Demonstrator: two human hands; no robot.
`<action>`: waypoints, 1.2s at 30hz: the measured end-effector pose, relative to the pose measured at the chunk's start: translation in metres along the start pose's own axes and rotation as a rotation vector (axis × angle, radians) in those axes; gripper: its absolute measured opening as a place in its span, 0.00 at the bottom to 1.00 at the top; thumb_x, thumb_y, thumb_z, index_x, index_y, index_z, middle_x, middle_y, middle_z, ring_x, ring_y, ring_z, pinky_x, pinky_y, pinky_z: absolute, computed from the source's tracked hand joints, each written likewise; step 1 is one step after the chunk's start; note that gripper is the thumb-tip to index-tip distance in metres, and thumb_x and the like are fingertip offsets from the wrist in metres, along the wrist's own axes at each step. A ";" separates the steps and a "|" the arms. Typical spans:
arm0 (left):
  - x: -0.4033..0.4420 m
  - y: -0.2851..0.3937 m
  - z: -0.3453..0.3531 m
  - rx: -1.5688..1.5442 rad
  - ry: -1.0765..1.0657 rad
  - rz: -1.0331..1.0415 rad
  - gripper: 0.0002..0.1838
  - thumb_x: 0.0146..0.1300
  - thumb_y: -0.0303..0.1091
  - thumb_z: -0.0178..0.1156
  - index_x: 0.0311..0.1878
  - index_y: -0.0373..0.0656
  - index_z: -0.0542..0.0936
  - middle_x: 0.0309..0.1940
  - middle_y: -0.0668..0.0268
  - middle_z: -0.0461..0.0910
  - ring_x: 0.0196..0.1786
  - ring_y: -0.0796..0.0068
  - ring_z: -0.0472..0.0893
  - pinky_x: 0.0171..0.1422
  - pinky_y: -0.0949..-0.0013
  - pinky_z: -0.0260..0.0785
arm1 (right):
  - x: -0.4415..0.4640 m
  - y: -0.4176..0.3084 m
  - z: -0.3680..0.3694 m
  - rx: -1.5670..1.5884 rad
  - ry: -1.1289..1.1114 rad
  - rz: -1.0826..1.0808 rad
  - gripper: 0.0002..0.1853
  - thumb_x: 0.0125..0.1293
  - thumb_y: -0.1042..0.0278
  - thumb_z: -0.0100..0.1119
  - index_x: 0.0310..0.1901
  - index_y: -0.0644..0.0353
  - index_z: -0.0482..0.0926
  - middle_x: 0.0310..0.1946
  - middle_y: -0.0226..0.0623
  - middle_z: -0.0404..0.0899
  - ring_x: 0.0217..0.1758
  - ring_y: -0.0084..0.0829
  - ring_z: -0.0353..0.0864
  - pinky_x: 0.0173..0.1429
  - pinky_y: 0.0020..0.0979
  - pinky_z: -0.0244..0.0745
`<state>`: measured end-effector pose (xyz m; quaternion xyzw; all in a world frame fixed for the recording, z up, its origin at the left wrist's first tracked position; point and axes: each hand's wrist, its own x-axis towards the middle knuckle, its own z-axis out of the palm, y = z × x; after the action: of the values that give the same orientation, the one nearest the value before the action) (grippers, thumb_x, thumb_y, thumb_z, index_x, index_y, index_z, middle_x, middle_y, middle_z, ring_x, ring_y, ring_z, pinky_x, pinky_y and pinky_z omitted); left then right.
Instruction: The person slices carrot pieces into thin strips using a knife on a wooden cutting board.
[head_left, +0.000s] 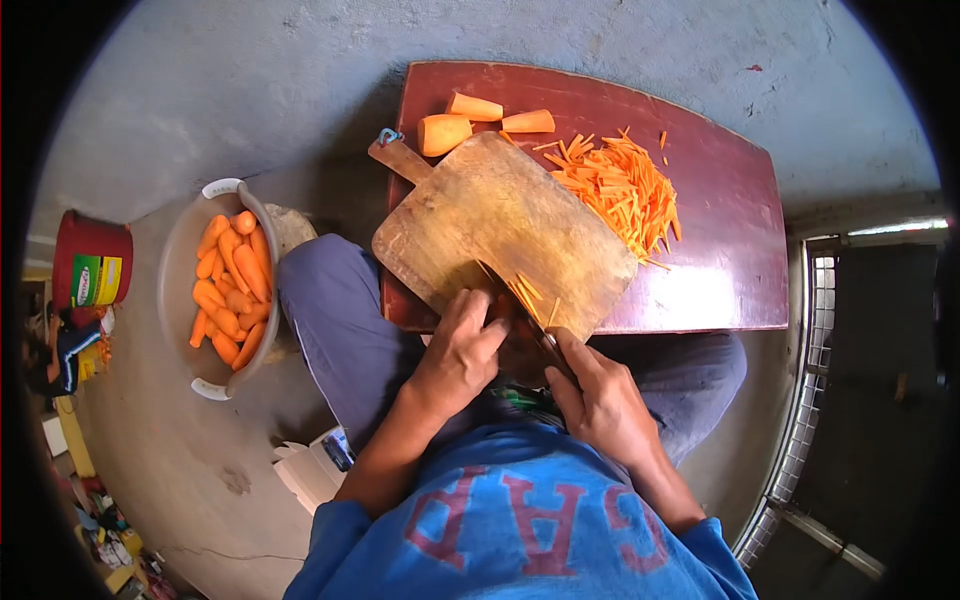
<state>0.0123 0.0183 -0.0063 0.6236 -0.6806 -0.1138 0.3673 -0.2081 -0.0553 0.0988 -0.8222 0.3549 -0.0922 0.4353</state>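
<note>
The red desk (715, 215) bears a board (480, 190) reaching its near edge; the right grip (605, 398) wraps a knife (548, 343), blade slanting far-left between carrot strips (528, 287) and the curled left hand (462, 340), whose hold I can't tell.

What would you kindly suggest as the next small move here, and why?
I would probably have the right hand use the knife to nudge the loose carrot strips toward the large pile: a few strips lie on the cutting board beside the knife, while many more are heaped by the board's far edge.
</note>
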 end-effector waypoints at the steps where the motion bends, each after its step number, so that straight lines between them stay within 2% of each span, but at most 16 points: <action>1: 0.001 0.000 -0.001 -0.014 0.002 0.007 0.17 0.63 0.15 0.62 0.54 0.28 0.89 0.50 0.43 0.76 0.54 0.38 0.80 0.61 0.43 0.78 | 0.001 0.001 0.000 -0.001 0.001 -0.021 0.24 0.81 0.75 0.69 0.74 0.67 0.76 0.49 0.62 0.89 0.48 0.68 0.91 0.48 0.56 0.87; 5: 0.003 -0.004 0.002 -0.040 0.064 0.050 0.17 0.62 0.15 0.62 0.53 0.28 0.89 0.49 0.43 0.76 0.53 0.38 0.80 0.60 0.43 0.78 | -0.021 -0.001 -0.005 -0.070 0.012 -0.031 0.23 0.82 0.72 0.68 0.73 0.67 0.76 0.50 0.63 0.89 0.47 0.68 0.92 0.46 0.58 0.88; 8: -0.002 -0.007 0.003 -0.011 0.020 0.021 0.19 0.61 0.16 0.62 0.55 0.29 0.89 0.49 0.44 0.77 0.52 0.38 0.80 0.59 0.43 0.79 | -0.014 -0.003 0.003 -0.047 -0.021 0.058 0.25 0.81 0.75 0.68 0.75 0.68 0.78 0.52 0.63 0.90 0.52 0.67 0.92 0.54 0.53 0.88; 9: -0.003 -0.006 0.002 0.005 -0.015 -0.001 0.19 0.61 0.16 0.62 0.56 0.29 0.90 0.48 0.44 0.77 0.52 0.38 0.81 0.58 0.43 0.79 | -0.006 -0.004 0.004 -0.013 -0.005 0.017 0.26 0.80 0.76 0.69 0.76 0.68 0.77 0.53 0.63 0.90 0.52 0.68 0.92 0.54 0.54 0.88; 15: 0.000 0.002 0.000 0.031 0.095 0.051 0.17 0.61 0.18 0.61 0.53 0.30 0.89 0.47 0.46 0.77 0.52 0.40 0.81 0.57 0.43 0.78 | -0.022 0.000 -0.004 -0.024 -0.014 0.005 0.27 0.80 0.76 0.69 0.77 0.68 0.77 0.53 0.64 0.90 0.52 0.68 0.92 0.54 0.55 0.88; 18: -0.005 0.001 0.003 0.066 0.053 0.004 0.17 0.62 0.18 0.61 0.53 0.30 0.89 0.47 0.46 0.77 0.52 0.41 0.81 0.58 0.43 0.79 | -0.012 0.002 0.006 -0.009 0.004 -0.013 0.27 0.80 0.76 0.69 0.77 0.67 0.77 0.53 0.65 0.90 0.54 0.68 0.93 0.55 0.55 0.89; 24: -0.002 0.000 0.002 0.011 0.105 0.054 0.16 0.61 0.18 0.61 0.52 0.29 0.88 0.46 0.46 0.77 0.51 0.39 0.81 0.58 0.42 0.79 | -0.021 -0.001 0.002 -0.021 0.003 -0.027 0.28 0.80 0.75 0.69 0.78 0.67 0.76 0.53 0.64 0.90 0.52 0.68 0.93 0.53 0.55 0.88; 28: -0.005 0.000 0.004 0.025 0.083 0.014 0.14 0.60 0.17 0.61 0.48 0.29 0.87 0.46 0.45 0.78 0.51 0.38 0.82 0.59 0.42 0.79 | -0.014 0.003 0.009 -0.038 0.019 -0.082 0.27 0.81 0.73 0.70 0.76 0.66 0.75 0.50 0.62 0.91 0.48 0.68 0.93 0.48 0.57 0.90; 33: -0.003 0.000 0.006 -0.021 0.152 0.046 0.08 0.58 0.16 0.61 0.41 0.31 0.83 0.46 0.45 0.79 0.51 0.37 0.82 0.59 0.41 0.80 | -0.016 0.002 0.004 -0.047 0.021 -0.110 0.27 0.81 0.73 0.70 0.76 0.67 0.74 0.52 0.64 0.90 0.49 0.68 0.93 0.48 0.58 0.90; 36: -0.005 -0.002 0.008 0.007 0.148 0.020 0.08 0.58 0.16 0.61 0.41 0.31 0.82 0.47 0.45 0.79 0.51 0.37 0.82 0.59 0.40 0.80 | -0.017 0.005 0.010 -0.039 0.017 -0.103 0.27 0.80 0.74 0.70 0.76 0.67 0.74 0.51 0.64 0.90 0.48 0.69 0.92 0.48 0.58 0.90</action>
<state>0.0082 0.0205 -0.0156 0.6249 -0.6580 -0.0613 0.4157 -0.2182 -0.0388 0.0918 -0.8469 0.3174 -0.1147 0.4108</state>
